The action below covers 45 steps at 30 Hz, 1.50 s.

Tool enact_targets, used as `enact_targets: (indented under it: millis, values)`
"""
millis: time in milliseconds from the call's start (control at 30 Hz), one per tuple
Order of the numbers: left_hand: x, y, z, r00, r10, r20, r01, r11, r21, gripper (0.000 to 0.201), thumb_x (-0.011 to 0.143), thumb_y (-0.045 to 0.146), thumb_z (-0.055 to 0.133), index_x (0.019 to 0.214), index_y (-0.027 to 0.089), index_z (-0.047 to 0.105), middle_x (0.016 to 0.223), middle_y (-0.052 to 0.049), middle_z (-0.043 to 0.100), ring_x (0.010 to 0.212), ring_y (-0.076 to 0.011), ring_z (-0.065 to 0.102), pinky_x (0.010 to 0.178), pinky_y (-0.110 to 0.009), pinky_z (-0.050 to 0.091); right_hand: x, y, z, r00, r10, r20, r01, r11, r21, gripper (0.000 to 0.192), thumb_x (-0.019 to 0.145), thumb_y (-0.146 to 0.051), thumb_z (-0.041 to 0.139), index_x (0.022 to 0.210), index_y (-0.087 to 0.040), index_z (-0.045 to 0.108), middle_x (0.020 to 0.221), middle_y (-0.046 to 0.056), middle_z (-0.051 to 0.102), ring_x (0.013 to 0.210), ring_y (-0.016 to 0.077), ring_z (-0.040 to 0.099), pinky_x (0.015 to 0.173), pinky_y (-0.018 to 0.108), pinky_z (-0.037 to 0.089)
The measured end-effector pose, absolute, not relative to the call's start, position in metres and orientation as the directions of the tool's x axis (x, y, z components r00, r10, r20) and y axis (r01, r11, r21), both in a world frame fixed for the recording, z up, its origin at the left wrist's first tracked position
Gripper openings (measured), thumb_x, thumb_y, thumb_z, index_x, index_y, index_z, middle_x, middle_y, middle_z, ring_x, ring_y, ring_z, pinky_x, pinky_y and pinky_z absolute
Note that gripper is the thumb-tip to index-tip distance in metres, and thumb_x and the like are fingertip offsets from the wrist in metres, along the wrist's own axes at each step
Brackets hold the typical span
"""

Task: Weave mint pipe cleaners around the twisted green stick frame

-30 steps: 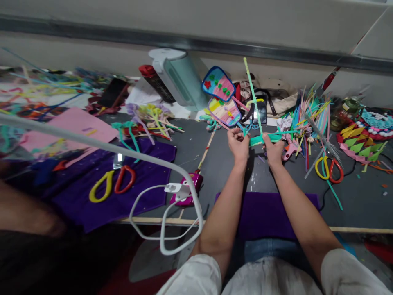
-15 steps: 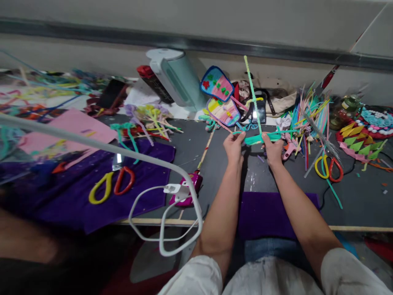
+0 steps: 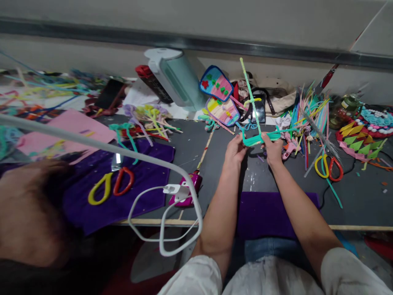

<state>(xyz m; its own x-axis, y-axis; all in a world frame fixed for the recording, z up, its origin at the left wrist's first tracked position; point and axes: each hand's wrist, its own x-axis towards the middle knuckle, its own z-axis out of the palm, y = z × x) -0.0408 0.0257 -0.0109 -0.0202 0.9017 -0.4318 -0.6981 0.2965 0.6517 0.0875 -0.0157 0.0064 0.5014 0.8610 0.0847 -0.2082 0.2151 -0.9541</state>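
Between my hands, above the dark table, is a bundle of green pipe cleaners (image 3: 252,141). A pale yellow-green pipe cleaner stem (image 3: 251,91) rises from it, crossed by a short yellow piece. My left hand (image 3: 236,148) is closed at the bundle's left end, where one green strand bends upward. My right hand (image 3: 272,148) pinches the bundle near the foot of the stem; loose green ends stick out to the right past its fingers. A purple cloth (image 3: 276,213) lies at the table edge below my forearms.
Yellow-and-red scissors (image 3: 328,167) lie at right, below a pile of pipe cleaners (image 3: 313,110). A second pair (image 3: 111,186) rests on purple cloth at left. A white cable (image 3: 147,162) crosses the foreground. A kettle (image 3: 181,78) stands behind. Another person's hand (image 3: 30,205) is at far left.
The left end of a green strand has bent upward by my left hand, and the stem leans slightly more left. The other person's hand has moved up over the table at left.
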Motion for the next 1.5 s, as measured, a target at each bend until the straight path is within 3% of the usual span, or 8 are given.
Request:
enact_targets:
  millis: [167,400,600,800,900,1133,1300,1500]
  values:
    - [-0.037,0.019,-0.006,-0.213,0.948,-0.235,-0.538,0.087,0.839,0.034,0.055,0.029,0.091,0.074,0.017,0.065,0.063,0.002,0.065,0.052,-0.0094,0.053,0.054,-0.023,0.043,0.089,-0.016,0.005,0.506,0.857,0.097,-0.174,0.211,-0.962,0.042,0.068,-0.056,0.077,0.078,-0.016,0.072,0.062,-0.001,0.068,0.049,0.0105,0.055,0.047,0.024,0.047]
    - [-0.034,0.014,-0.001,-0.328,0.936,0.125,-0.122,-0.173,0.977,0.026,0.063,0.036,0.083,0.069,0.015,0.069,0.061,0.002,0.059,0.056,-0.0102,0.049,0.057,-0.025,0.038,0.092,-0.015,0.001,0.519,0.843,0.140,-0.102,0.224,-0.969,0.039,0.072,-0.053,0.075,0.081,-0.015,0.073,0.061,-0.001,0.068,0.048,0.0115,0.057,0.047,0.024,0.047]
    - [-0.034,0.007,0.002,-0.317,0.919,0.236,0.253,-0.157,0.955,0.014,0.075,0.031,0.072,0.073,0.017,0.072,0.067,-0.001,0.066,0.062,-0.0151,0.057,0.064,-0.028,0.041,0.093,-0.016,-0.002,0.496,0.852,0.170,-0.053,0.225,-0.973,0.038,0.075,-0.052,0.072,0.082,-0.015,0.075,0.063,0.000,0.069,0.050,0.0121,0.058,0.051,0.025,0.049]
    - [-0.034,-0.002,0.010,-0.259,0.921,0.291,0.505,-0.127,0.853,0.019,0.084,0.031,0.061,0.076,0.018,0.074,0.069,-0.002,0.067,0.067,-0.0175,0.058,0.065,-0.028,0.038,0.091,-0.018,0.001,0.482,0.863,0.148,-0.038,0.189,-0.981,0.042,0.074,-0.057,0.072,0.076,-0.015,0.074,0.062,0.001,0.069,0.050,0.0123,0.058,0.052,0.025,0.050]
    - [-0.035,0.001,0.009,-0.263,0.927,0.266,0.442,-0.129,0.888,0.020,0.083,0.029,0.060,0.072,0.018,0.072,0.064,0.000,0.061,0.063,-0.0156,0.053,0.063,-0.027,0.035,0.090,-0.017,0.002,0.480,0.867,0.134,-0.092,0.201,-0.975,0.042,0.072,-0.057,0.074,0.077,-0.015,0.073,0.064,0.001,0.070,0.049,0.0115,0.057,0.049,0.025,0.049]
    - [-0.034,0.011,0.003,-0.305,0.941,0.143,0.003,-0.149,0.989,0.013,0.071,0.028,0.070,0.065,0.016,0.072,0.057,0.003,0.055,0.056,-0.0117,0.045,0.058,-0.024,0.036,0.091,-0.015,0.000,0.494,0.862,0.110,-0.159,0.214,-0.964,0.039,0.071,-0.054,0.075,0.082,-0.016,0.072,0.065,-0.001,0.069,0.048,0.0099,0.056,0.047,0.023,0.047]
    - [-0.035,0.012,0.001,-0.352,0.930,0.107,-0.026,-0.124,0.992,0.015,0.066,0.029,0.078,0.070,0.016,0.072,0.061,0.001,0.060,0.057,-0.0118,0.049,0.058,-0.023,0.037,0.092,-0.016,0.001,0.490,0.864,0.118,-0.116,0.199,-0.973,0.041,0.072,-0.055,0.074,0.085,-0.016,0.073,0.065,-0.001,0.070,0.048,0.0106,0.056,0.047,0.024,0.048]
    - [-0.035,0.011,0.001,-0.380,0.914,0.143,0.032,-0.142,0.989,0.009,0.068,0.026,0.074,0.068,0.017,0.071,0.060,0.003,0.057,0.063,-0.0130,0.052,0.059,-0.022,0.036,0.091,-0.017,0.001,0.479,0.867,0.136,-0.143,0.230,-0.963,0.036,0.072,-0.051,0.075,0.079,-0.015,0.074,0.066,0.000,0.070,0.048,0.0104,0.056,0.048,0.024,0.048]
